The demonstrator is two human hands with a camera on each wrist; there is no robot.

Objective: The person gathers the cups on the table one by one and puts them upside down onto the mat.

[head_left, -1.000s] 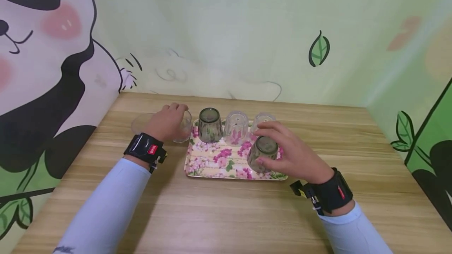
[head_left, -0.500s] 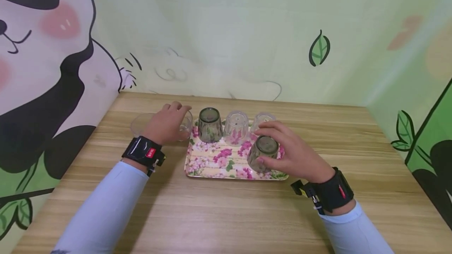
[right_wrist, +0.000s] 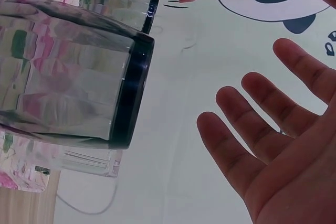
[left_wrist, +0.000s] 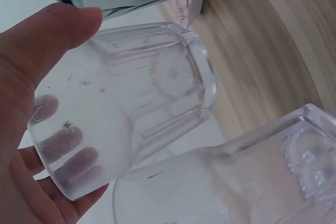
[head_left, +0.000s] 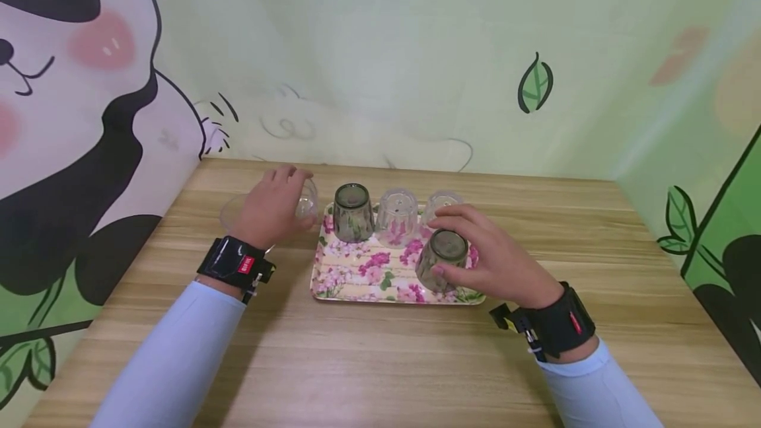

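Clear glass, a faceted tumbler (left_wrist: 142,77), is in the person's left hand (head_left: 270,210), just beyond the left edge of a flowered tray (head_left: 357,292). The thumb grips one side of the tumbler and the fingers, visible through its wall, the other, so the hold is about as wide as the mouth. The tumbler's long axis runs away from the palm: the mouth is by the hand, the thicker base points down toward the wooden table (head_left: 357,375). Whether the base touches the wood cannot be told.

To its right, just beside it across the tray's edge, a smoky grey tumbler (head_left: 353,213) stands at the far left corner, mouth down, the opposite way up. Along the same far edge come two more clear tumblers, one in the middle (head_left: 398,216) and one to the right (head_left: 442,203), also mouth down.

On the table to the left of the held tumbler is another clear one (left_wrist: 236,190), partly hidden by the hand in the head view; its base also points down.

The right hand (head_left: 490,259) is well apart from the held tumbler, at the tray's near right corner. It frames a second smoky tumbler (head_left: 442,259), mouth down, with a wide, spread reach; the right wrist view shows a gap between its fingertips and that tumbler. The left hand is clearly the nearer to the held tumbler.
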